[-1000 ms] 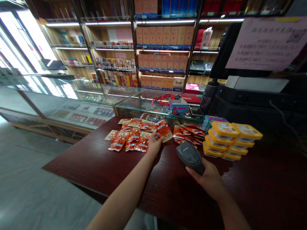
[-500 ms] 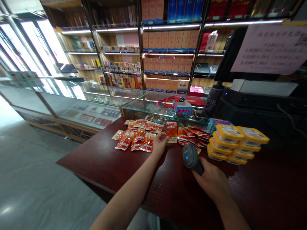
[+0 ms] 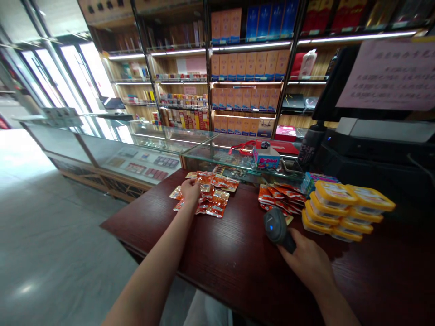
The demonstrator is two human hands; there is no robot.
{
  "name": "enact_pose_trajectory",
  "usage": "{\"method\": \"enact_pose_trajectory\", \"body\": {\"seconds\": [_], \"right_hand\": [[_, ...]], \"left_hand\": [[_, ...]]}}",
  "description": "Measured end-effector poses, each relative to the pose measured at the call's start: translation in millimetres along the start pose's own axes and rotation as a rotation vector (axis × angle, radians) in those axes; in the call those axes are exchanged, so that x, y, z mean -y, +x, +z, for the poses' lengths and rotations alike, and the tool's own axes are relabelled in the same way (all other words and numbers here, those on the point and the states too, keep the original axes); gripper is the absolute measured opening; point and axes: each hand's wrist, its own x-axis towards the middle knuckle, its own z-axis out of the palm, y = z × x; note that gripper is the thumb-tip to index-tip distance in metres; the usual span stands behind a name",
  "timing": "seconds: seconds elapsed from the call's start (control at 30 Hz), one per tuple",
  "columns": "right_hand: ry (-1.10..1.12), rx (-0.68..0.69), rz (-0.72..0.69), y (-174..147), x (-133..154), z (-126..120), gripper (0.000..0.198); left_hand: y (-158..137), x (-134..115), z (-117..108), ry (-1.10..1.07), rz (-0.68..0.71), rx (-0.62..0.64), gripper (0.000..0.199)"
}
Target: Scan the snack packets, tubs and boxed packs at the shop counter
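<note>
My left hand is over the left group of shiny orange-red snack packets, its fingers closed on the edge of one packet. The hand and wrist hide part of that group. My right hand is wrapped around the handle of a dark grey barcode scanner, which has a blue light on its top. Just beyond the scanner lies a second, overlapping pile of the orange-red packets.
Yellow-lidded plastic tubs are stacked at the right, below a monitor. A glass display counter borders the dark wooden table, with a small blue-and-pink box on it. Stocked shelves stand behind.
My left hand has moved left with a snack packet, from between the two piles to the left group. My right hand keeps hold of the scanner. The view has shifted slightly.
</note>
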Motion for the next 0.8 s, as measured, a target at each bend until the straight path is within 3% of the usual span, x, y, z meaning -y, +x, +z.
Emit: {"method": "enact_pose_trajectory", "body": {"seconds": [0.1, 0.27, 0.37, 0.47, 0.67, 0.8], "right_hand": [[0.003, -0.002, 0.0, 0, 0, 2, 0.026], [-0.021, -0.001, 0.036, 1, -1, 7, 0.026], [-0.02, -0.006, 0.024, 1, -2, 9, 0.025], [-0.014, 0.009, 0.021, 1, -2, 8, 0.025], [-0.054, 0.055, 0.043, 3, 3, 2, 0.022], [-0.052, -0.006, 0.043, 3, 6, -1, 0.02]], "left_hand": [[9, 10, -17, 0.267, 0.065, 0.021, 0.026], [-5, 8, -25, 0.657, 0.387, 0.083, 0.034], [-16, 9, -24, 0.675, 0.565, 0.253, 0.035], [-22, 12, -23, 0.672, 0.607, 0.365, 0.034], [-25, 2, -17, 0.614, 0.616, 0.304, 0.03], [-43, -16, 5, 0.479, 0.676, 0.325, 0.028]]}}
